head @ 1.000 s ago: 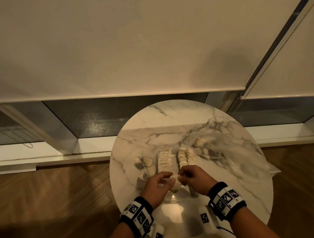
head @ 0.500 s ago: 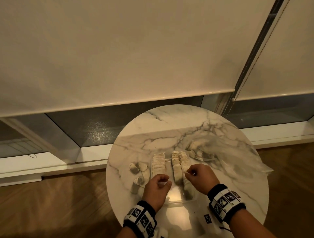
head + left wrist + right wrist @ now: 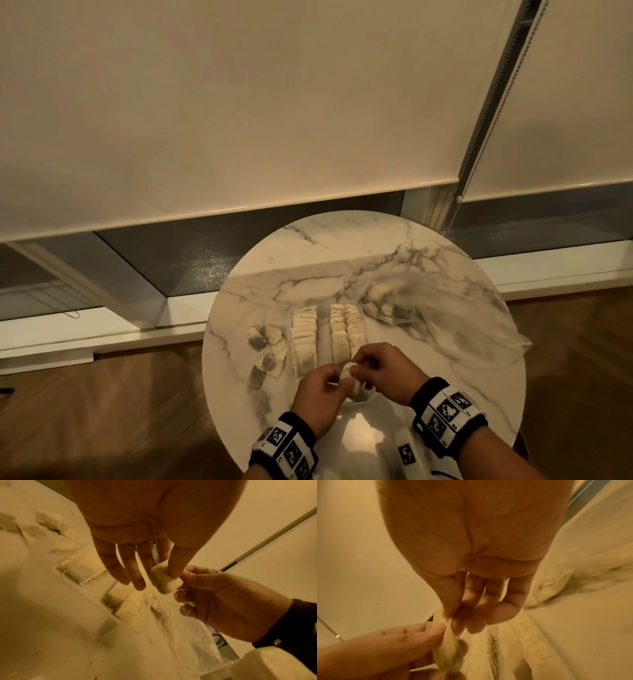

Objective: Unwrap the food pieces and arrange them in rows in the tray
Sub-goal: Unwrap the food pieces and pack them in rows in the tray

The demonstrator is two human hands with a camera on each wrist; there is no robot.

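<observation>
Round marble table (image 3: 342, 260) below a drawn blind (image 3: 239, 102). A clear tray (image 3: 322, 337) at its centre holds 3 rows (image 3: 346, 329) of pale pieces; loose wrappers (image 3: 267, 346) lie to its left, a crumpled plastic bag (image 3: 455, 318) to its right. Above the tray's near end, the left hand (image 3: 320, 387) and right hand (image 3: 383, 371) meet on 1 piece (image 3: 165, 579): each pinches it between thumb and fingertips, the left hand's other fingers (image 3: 120, 566) hanging straight.
</observation>
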